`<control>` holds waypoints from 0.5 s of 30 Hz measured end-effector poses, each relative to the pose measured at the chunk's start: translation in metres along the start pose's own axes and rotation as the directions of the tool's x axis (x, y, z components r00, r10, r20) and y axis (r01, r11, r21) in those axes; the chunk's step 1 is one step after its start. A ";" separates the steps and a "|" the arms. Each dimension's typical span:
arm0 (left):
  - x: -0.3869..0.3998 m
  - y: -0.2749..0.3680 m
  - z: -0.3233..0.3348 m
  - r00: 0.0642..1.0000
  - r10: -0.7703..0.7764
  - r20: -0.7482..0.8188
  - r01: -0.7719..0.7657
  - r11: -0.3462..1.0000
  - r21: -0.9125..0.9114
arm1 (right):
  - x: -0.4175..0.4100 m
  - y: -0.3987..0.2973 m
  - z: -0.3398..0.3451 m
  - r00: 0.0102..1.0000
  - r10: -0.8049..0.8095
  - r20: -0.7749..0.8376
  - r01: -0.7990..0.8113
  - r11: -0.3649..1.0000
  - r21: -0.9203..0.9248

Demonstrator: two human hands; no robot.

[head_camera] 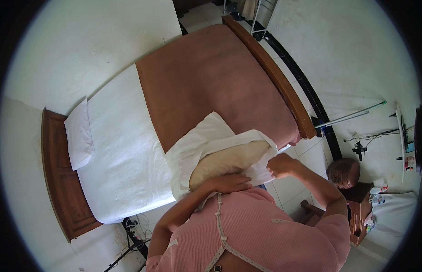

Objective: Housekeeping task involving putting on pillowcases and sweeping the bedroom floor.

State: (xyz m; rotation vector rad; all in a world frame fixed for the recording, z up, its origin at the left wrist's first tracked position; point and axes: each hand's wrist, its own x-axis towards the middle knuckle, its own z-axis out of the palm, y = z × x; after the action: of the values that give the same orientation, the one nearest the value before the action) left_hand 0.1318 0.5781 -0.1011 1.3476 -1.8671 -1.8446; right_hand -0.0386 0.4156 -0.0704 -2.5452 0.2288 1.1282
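Observation:
A beige pillow lies partly inside a white pillowcase, near the bed's front edge and close to my body. Against the pillow's near side rests my left hand, its fingers spread; whether it grips any cloth is hidden. My right hand is closed on the edge of the pillowcase, at the right of its opening. Beneath the pillowcase, the bed carries a white sheet on the left part and a brown blanket on the right part.
Another white pillow leans by the wooden headboard. A wooden footboard closes the right end. Poles lean at the wall, near a round brown stool and a wooden cabinet. A black stand with cables is lower left.

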 end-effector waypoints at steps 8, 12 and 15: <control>-0.004 -0.019 0.011 0.968 0.213 0.130 -0.233 0.958 0.167 | -0.002 0.007 -0.007 0.998 0.043 -0.036 -0.044 0.999 -0.011; -0.009 -0.001 0.008 0.986 0.099 0.136 -0.107 0.993 0.047 | 0.004 0.003 -0.002 0.993 0.041 -0.113 -0.034 0.997 0.063; -0.011 0.006 0.005 0.986 0.095 0.134 -0.100 0.995 0.029 | 0.012 0.005 0.009 0.973 0.025 -0.230 -0.002 0.995 0.099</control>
State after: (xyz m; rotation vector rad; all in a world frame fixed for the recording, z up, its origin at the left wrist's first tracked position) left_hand 0.1314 0.5882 -0.0918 1.1477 -2.0016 -1.9016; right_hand -0.0383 0.4140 -0.0865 -2.5866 0.3506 0.8025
